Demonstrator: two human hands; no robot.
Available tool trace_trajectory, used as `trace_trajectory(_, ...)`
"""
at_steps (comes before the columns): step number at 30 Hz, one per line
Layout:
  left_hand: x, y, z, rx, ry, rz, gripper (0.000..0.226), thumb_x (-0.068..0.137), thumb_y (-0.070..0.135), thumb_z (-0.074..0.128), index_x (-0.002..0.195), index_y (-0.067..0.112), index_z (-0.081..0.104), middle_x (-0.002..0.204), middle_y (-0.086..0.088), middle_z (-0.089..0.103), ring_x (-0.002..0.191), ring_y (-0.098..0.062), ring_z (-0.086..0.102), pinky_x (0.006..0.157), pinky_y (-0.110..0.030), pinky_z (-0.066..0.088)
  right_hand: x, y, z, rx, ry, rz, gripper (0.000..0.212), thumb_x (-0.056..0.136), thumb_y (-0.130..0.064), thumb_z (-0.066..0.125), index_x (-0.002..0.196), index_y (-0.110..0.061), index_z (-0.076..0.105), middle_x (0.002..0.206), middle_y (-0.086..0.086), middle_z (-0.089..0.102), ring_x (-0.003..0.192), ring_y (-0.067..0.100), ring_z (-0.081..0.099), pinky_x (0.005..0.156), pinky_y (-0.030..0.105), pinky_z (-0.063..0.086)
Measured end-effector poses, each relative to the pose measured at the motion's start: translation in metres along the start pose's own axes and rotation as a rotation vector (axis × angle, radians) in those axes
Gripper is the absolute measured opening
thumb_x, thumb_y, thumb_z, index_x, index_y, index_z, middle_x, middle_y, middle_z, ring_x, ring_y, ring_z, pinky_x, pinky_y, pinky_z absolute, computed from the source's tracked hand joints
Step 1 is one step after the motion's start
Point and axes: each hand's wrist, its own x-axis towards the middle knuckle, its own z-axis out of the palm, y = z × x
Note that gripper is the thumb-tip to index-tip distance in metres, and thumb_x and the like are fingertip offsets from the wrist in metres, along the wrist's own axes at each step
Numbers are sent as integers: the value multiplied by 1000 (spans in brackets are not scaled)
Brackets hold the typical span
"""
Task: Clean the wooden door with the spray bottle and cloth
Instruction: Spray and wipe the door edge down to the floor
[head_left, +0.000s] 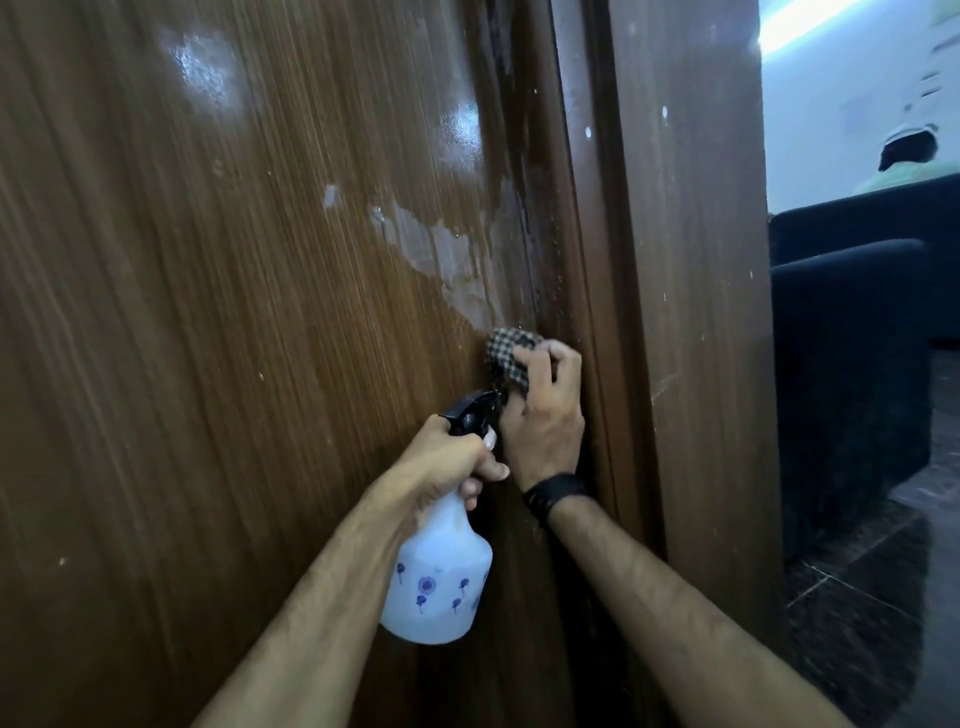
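A brown wooden door (234, 312) fills the left and middle of the head view, with a pale wet or whitish patch near its right edge. My left hand (452, 460) grips the neck of a white spray bottle (439, 582) with a black trigger head and small blue flower prints. The nozzle points up toward the door. My right hand (545, 415), a black band on its wrist, holds a bunched checkered cloth (506, 358) and presses it against the door just below the pale patch, beside the door's right edge.
The brown door frame (691, 312) runs down just right of my right hand. Past it are a dark blue sofa (852, 338), a dark tiled floor (883, 597) and a pale wall (831, 130).
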Motion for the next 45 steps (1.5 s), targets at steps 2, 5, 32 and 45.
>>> trace_trajectory(2, 2, -1, -2, -9, -2, 13, 30, 85, -12, 60, 80, 17, 51, 64, -1, 46, 42, -10, 35, 45, -24, 37, 15, -5, 5, -11, -19, -9, 35, 87, 6, 49, 115, -12, 60, 123, 10, 49, 109, 26, 57, 70, 35, 60)
trace_trajectory(5, 4, -6, -5, -49, 21, -6, 32, 84, -13, 60, 77, 17, 53, 65, -3, 48, 41, -10, 35, 45, -24, 36, -3, 1, 15, -43, -29, -9, 25, 98, -4, 44, 118, -9, 56, 129, 13, 48, 115, 28, 56, 76, 36, 60)
trace_trajectory(32, -5, -16, -5, -9, -44, -77, 32, 85, -15, 57, 79, 17, 54, 69, -4, 50, 40, -9, 36, 44, -24, 38, -87, 41, 0, 14, -198, 83, 38, 92, 3, 58, 123, -15, 46, 135, 9, 40, 121, 27, 54, 87, 35, 59)
trace_trajectory(45, -7, -34, -1, 63, -117, -153, 30, 84, -11, 61, 77, 17, 57, 74, -4, 52, 43, -9, 40, 48, -25, 40, -158, 60, -37, 2, -409, 267, 44, 83, 17, 52, 118, -9, 48, 124, 0, 38, 112, 12, 49, 101, 21, 47)
